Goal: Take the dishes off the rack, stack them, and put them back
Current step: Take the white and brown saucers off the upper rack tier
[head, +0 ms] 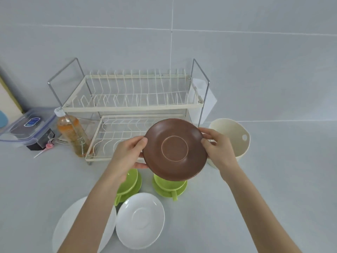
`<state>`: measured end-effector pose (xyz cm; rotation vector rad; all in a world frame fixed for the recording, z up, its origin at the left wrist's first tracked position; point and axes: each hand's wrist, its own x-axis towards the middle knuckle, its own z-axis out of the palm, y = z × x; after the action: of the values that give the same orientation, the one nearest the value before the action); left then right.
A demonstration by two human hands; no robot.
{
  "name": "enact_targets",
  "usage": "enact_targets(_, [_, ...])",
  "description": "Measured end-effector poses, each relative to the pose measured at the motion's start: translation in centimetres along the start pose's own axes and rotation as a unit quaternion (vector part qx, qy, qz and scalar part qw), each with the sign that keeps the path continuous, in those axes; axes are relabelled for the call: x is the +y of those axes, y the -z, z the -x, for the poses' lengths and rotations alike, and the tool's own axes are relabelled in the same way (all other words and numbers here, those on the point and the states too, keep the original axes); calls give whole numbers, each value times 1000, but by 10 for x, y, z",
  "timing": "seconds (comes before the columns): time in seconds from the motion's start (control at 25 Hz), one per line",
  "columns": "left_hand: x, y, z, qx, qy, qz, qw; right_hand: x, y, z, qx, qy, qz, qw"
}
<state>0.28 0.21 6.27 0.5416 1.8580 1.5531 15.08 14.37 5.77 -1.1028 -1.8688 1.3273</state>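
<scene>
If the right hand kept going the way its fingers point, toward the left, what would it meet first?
The right hand already grips the round brown plate at its rim; beyond that, probably the left hand on the opposite rim, though depth is unclear.

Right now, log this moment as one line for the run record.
phase: stacking | left hand + right hand: holding brown plate by its rim | dish rack: both tiers empty | green cups, white saucer: on counter

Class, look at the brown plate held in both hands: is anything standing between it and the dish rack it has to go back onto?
Nothing visible blocks it. The brown plate is held by the left hand and right hand directly in front of the dish rack, whose two tiers look empty. The green cups sit below the plate, not in its path.
</scene>
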Motion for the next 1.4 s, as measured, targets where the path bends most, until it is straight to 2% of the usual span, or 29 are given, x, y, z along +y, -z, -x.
enact_targets(0.24, [-80, -19, 33, -23, 117, -18, 993, 74, 8, 47, -43, -90, 60, 993])
enact_targets(0.64, [-154, -45, 72, -3, 216, -25, 976, 139, 13, 79, -76, -211, 101, 969])
enact_targets(1.0, [-176, -53, 76, 35, 240, -80, 967, 153, 18, 76, -109, -218, 122, 962])
enact_targets(1.4, [-168, -53, 77, 25, 222, -110, 968, 153, 22, 77, -127, -175, 176, 960])
